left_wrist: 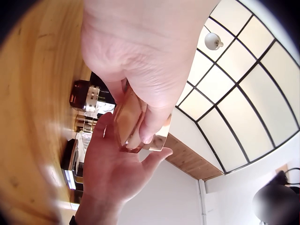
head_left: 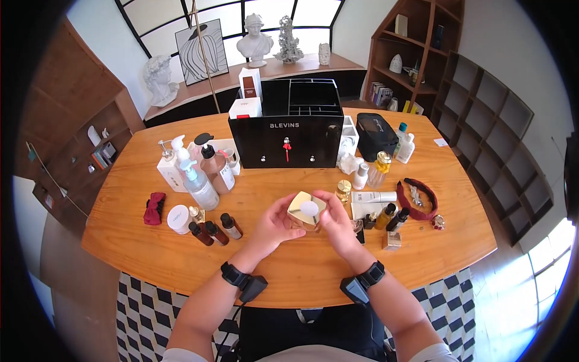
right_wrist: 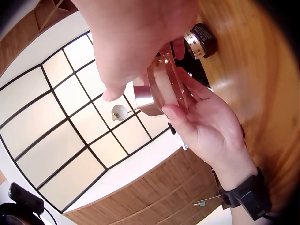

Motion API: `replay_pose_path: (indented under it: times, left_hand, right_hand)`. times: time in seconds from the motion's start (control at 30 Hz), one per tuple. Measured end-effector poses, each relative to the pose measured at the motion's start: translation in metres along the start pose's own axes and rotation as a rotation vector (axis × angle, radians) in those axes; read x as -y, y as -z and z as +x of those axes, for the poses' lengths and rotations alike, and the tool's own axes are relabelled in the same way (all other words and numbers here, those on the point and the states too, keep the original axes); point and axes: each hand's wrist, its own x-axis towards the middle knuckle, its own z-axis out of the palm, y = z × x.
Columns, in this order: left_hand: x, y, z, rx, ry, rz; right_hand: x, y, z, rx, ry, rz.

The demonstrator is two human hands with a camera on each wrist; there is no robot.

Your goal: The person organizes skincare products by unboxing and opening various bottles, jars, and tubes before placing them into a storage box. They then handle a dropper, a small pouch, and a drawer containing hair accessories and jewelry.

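A cosmetic jar with a gold-coloured square lid and a clear pinkish body [head_left: 300, 204] is held up over the front middle of the table. My left hand [head_left: 274, 223] grips it from the left, and its thumb presses on the glass body in the left wrist view. From the right, my right hand [head_left: 339, 224] lies against the jar with fairly straight fingers. Its thumb [right_wrist: 114, 92] sticks out, apart from the glass, in the right wrist view. A pale round patch shows on top of the lid.
A black organizer box [head_left: 289, 142] stands at the back of the wooden table [head_left: 283, 283]. Pump bottles [head_left: 202, 187], a white jar [head_left: 178, 219] and small dark bottles [head_left: 216, 232] are at left. At right are a cream tube [head_left: 374, 197], a dark red headband [head_left: 429, 199] and several bottles.
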Motion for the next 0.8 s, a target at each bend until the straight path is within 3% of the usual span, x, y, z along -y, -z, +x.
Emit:
replay_pose_path:
  times: [0.07, 0.1, 0.3, 0.4, 0.47, 0.57, 0.67, 0.8]
  left_hand:
    - [0.008, 0.005, 0.002, -0.003, -0.064, 0.067]
    - [0.007, 0.004, 0.002, -0.017, -0.063, 0.060]
    - [0.000, -0.001, 0.002, -0.057, -0.027, -0.023]
    - [0.007, 0.007, 0.003, -0.016, -0.022, -0.076]
    - [0.012, 0.010, 0.002, -0.013, 0.002, -0.105]
    - [0.008, 0.010, 0.001, 0.037, 0.013, -0.287]
    - [-0.006, -0.002, -0.003, 0.130, 0.035, -0.529]
    - [0.006, 0.011, -0.006, 0.099, 0.246, -0.881]
  right_hand:
    - [-0.013, 0.003, 0.001, 0.081, 0.123, -0.186]
    - [-0.014, 0.005, 0.005, 0.042, 0.201, -0.458]
    - [0.002, -0.004, 0.002, -0.063, 0.093, -0.201]
    - [0.010, 0.000, 0.005, -0.114, 0.022, 0.150]
    - [0.008, 0.007, 0.008, -0.118, 0.047, 0.228]
    - [0.007, 0.009, 0.009, -0.165, -0.026, 0.409]
    - [0.006, 0.009, 0.010, -0.103, -0.062, 0.502]
    - [0.006, 0.014, 0.010, -0.061, -0.155, 0.549]
